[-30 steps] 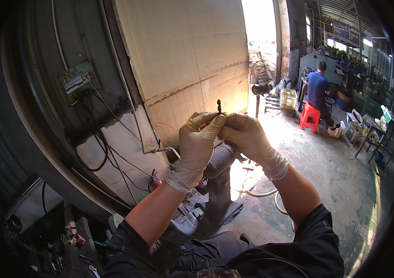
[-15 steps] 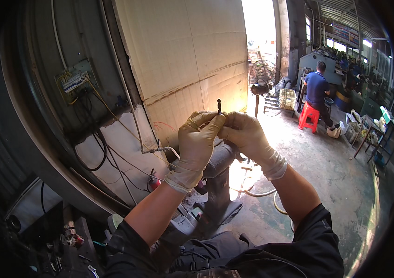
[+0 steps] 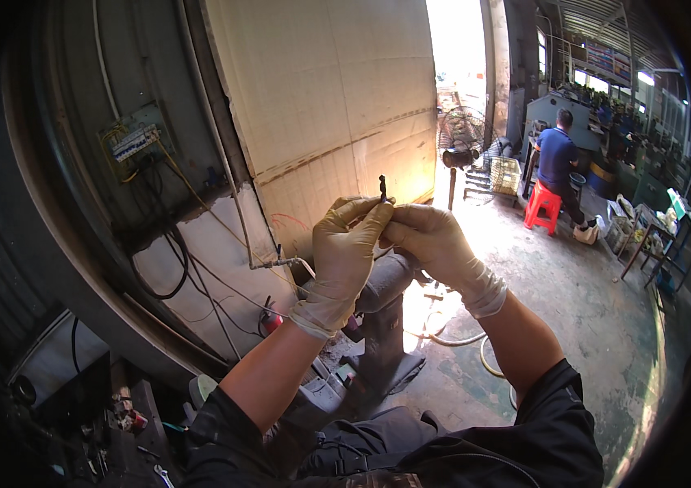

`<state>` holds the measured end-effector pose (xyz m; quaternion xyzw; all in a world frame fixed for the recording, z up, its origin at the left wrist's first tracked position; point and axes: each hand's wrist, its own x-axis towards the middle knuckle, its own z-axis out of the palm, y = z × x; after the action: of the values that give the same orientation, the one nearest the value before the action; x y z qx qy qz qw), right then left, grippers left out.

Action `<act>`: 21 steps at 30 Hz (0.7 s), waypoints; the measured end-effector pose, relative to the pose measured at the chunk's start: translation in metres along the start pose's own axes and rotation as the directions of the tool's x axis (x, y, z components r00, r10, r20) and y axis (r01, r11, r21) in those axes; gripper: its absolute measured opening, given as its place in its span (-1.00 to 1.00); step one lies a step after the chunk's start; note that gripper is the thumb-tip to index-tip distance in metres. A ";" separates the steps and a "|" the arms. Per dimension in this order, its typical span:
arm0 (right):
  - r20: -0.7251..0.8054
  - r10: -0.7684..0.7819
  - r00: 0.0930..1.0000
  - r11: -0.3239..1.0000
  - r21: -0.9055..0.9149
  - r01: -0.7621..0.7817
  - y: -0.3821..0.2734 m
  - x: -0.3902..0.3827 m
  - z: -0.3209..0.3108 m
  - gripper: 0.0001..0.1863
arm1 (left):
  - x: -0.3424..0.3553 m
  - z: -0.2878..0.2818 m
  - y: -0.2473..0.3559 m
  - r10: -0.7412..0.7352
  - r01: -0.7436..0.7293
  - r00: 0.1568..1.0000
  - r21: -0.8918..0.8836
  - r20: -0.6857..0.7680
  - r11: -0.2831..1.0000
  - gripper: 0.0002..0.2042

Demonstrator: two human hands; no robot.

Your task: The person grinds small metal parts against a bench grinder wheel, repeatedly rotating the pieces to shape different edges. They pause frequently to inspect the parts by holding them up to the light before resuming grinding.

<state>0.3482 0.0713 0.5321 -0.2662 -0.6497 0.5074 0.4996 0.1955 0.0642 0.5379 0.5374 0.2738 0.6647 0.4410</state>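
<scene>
Both hands wear thin, pale gloves and are raised together in the middle of the view. A short, dark, twisted drill bit (image 3: 383, 187) points upward from between the fingertips. My left hand (image 3: 348, 248) pinches its lower end between thumb and forefinger. My right hand (image 3: 431, 240) is closed too, its thumb and fingertips meeting the left ones at the base of the bit. The lower end of the bit is hidden by the fingers. Just below and behind the hands stands a grey, rounded machine housing (image 3: 386, 281) on a dark pedestal (image 3: 384, 333).
An electrical breaker panel (image 3: 134, 145) with hanging cables is on the left wall. A red extinguisher (image 3: 271, 319) stands low beside it. Scattered tools (image 3: 106, 447) lie at lower left. Hoses (image 3: 459, 339) cross the floor. A person (image 3: 557, 159) sits on a red stool (image 3: 542, 208) at right.
The hands and the drill bit have barely shifted; the bit sits a touch lower and to the left in view. The grip looks the same.
</scene>
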 end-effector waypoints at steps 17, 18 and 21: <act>0.003 0.008 1.000 1.000 0.005 -0.008 -0.004 0.000 0.001 -0.67 | 0.001 -0.002 -0.003 -0.015 0.015 1.000 0.006 -0.007 1.000 -0.89; 0.004 -0.001 1.000 1.000 -0.015 0.001 -0.005 0.000 0.001 -0.67 | 0.001 -0.002 -0.003 -0.015 0.015 1.000 0.009 -0.008 1.000 -0.89; 0.008 -0.032 0.999 0.999 0.015 0.032 -0.002 0.001 -0.001 -0.70 | 0.001 0.000 -0.002 -0.015 0.015 1.000 0.015 -0.009 1.000 -0.88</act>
<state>0.3494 0.0720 0.5342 -0.2502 -0.6519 0.5053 0.5070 0.1961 0.0659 0.5362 0.5359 0.2847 0.6616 0.4405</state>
